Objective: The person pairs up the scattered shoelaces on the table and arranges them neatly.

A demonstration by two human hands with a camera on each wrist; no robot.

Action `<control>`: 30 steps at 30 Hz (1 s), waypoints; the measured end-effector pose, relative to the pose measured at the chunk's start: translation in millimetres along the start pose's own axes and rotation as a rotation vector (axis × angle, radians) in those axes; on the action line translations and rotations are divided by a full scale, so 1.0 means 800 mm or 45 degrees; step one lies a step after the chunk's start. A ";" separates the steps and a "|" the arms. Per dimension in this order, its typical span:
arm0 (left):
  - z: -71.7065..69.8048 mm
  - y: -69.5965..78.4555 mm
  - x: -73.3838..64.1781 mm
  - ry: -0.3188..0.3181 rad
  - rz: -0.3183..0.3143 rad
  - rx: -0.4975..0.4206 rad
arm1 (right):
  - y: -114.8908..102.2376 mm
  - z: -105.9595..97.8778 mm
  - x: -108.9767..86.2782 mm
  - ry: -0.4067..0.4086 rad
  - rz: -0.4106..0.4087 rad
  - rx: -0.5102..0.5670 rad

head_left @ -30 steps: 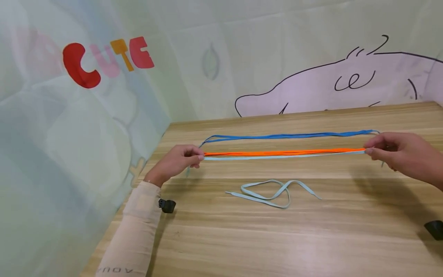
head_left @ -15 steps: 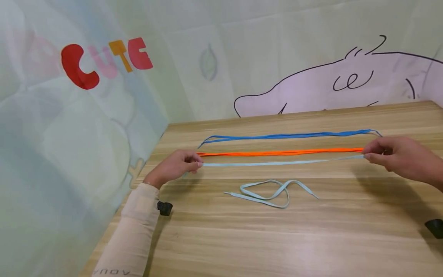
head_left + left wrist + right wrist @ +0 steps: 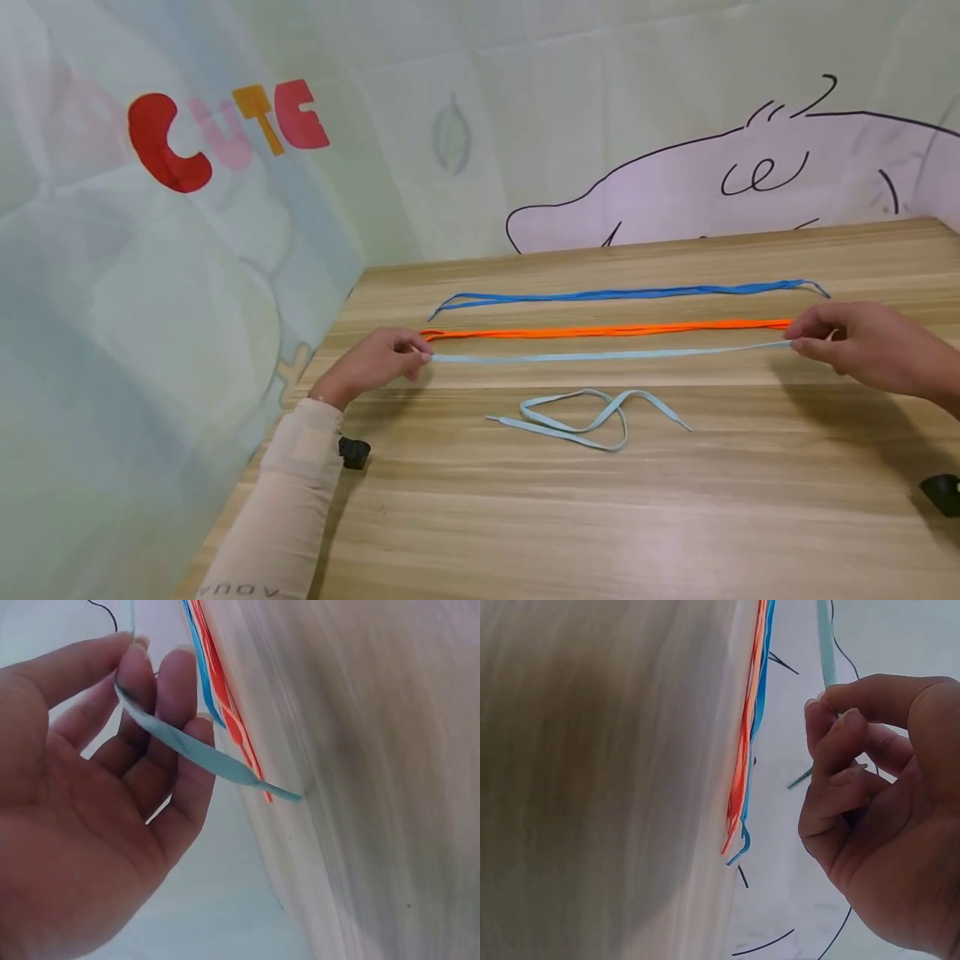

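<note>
A pale blue-green shoelace (image 3: 600,355) is stretched almost straight between the two hands, in front of an orange shoelace bundle. Near its left end, the left hand (image 3: 381,362) pinches it between thumb and index finger. In the left wrist view the lace's free tip (image 3: 277,790) dangles past the fingers. The right hand (image 3: 870,346) pinches the other end; in the right wrist view a short dark tip (image 3: 800,778) pokes out by the fingers. The orange shoelaces (image 3: 600,332) lie lengthwise on the table just behind the held lace.
Farther back on the table (image 3: 525,517) lie blue shoelaces (image 3: 622,294), parallel to the orange ones. A second pale blue-green shoelace (image 3: 577,427) lies loosely looped nearer the front. A printed cloth (image 3: 450,150) hangs behind and at the left.
The held pale lace has come forward and lower, away from the orange laces. The left hand has shifted slightly left and down; the right hand has lowered slightly.
</note>
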State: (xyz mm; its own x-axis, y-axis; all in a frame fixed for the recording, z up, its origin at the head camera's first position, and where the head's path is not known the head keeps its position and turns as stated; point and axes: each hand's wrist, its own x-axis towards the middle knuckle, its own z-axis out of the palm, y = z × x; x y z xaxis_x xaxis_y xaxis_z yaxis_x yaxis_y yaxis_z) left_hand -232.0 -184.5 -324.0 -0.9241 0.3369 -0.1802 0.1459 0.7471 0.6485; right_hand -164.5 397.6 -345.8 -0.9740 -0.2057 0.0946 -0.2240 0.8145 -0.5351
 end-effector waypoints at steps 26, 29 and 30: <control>0.001 -0.021 -0.003 0.016 0.031 0.073 | 0.027 -0.004 0.000 -0.151 0.056 -0.082; 0.002 -0.021 -0.003 0.015 0.017 0.109 | 0.031 -0.003 0.000 -0.134 0.055 -0.099; 0.002 -0.021 -0.003 0.017 0.015 0.125 | 0.033 -0.002 0.000 -0.123 0.048 -0.104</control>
State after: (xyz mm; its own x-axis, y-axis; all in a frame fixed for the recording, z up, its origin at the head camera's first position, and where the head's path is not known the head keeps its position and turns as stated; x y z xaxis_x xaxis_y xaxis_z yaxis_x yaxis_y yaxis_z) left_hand -231.7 -196.7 -335.9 -0.9266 0.3389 -0.1628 0.1902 0.7960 0.5747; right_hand -170.0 419.9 -358.3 -0.9750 -0.2222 -0.0081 -0.1929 0.8635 -0.4660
